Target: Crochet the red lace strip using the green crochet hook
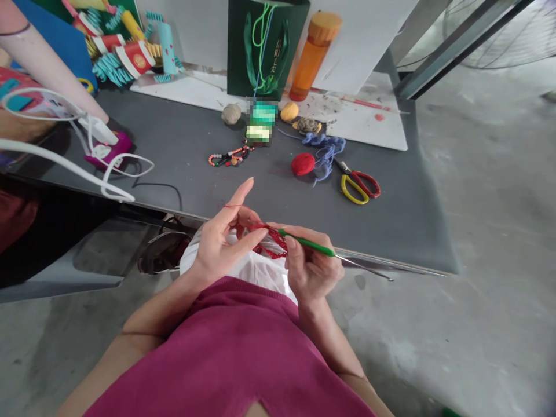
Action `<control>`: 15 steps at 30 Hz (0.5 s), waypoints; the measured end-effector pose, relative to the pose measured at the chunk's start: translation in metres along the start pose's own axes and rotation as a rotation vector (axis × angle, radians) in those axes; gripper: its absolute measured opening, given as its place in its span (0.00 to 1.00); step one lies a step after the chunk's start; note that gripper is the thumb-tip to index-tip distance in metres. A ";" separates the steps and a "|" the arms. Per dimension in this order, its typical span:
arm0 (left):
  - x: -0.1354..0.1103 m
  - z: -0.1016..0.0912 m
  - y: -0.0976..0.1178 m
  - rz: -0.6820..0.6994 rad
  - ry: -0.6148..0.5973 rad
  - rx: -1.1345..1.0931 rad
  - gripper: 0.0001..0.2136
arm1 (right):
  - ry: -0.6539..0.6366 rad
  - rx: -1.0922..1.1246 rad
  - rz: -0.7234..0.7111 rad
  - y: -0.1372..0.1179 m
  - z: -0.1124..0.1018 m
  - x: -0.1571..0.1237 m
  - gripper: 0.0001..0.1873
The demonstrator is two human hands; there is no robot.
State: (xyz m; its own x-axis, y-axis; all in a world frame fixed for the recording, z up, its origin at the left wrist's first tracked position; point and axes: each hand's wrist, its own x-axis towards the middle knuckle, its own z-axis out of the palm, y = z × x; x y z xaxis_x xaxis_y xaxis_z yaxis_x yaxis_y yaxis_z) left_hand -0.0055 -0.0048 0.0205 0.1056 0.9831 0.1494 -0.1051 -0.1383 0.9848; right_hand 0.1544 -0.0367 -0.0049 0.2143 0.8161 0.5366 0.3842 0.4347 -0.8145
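Note:
My right hand (313, 263) is closed round the green handle of a crochet hook (319, 247), whose thin metal end points out to the right. Between my hands, above my lap, hangs a piece of red crochet work (274, 242). The thumb and fingers of my left hand (223, 240) pinch its left part, while the index finger is raised with a thin red thread running by it. The tip of the hook in the work is too small to make out. Beyond my hands, a ball of red yarn (303, 164) lies on the grey table (191, 133).
Scissors (357, 184) with red and yellow handles lie right of the red ball, beside tangled blue yarn (325, 152). A beaded string (230, 156), a green paper bag (267, 52) and an orange bottle (313, 58) stand or lie farther back. White cables (65, 159) cross the left side.

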 end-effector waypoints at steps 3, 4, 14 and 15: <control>0.001 0.000 -0.001 -0.021 -0.013 0.013 0.32 | -0.030 -0.034 0.025 0.001 0.000 0.000 0.07; 0.001 0.000 -0.002 -0.034 -0.017 0.010 0.32 | -0.035 -0.032 0.048 0.002 0.000 0.000 0.07; 0.001 0.000 -0.005 -0.035 0.005 0.031 0.32 | -0.061 0.033 0.114 0.007 0.000 -0.001 0.07; 0.002 0.001 -0.006 -0.033 0.014 0.022 0.32 | -0.060 0.044 0.118 0.007 0.000 0.000 0.07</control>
State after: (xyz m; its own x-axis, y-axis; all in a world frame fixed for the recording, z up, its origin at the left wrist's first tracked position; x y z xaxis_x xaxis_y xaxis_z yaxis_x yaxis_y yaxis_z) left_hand -0.0041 -0.0026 0.0152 0.0950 0.9887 0.1157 -0.0801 -0.1082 0.9909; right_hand 0.1567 -0.0338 -0.0105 0.2013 0.8833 0.4233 0.3192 0.3494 -0.8809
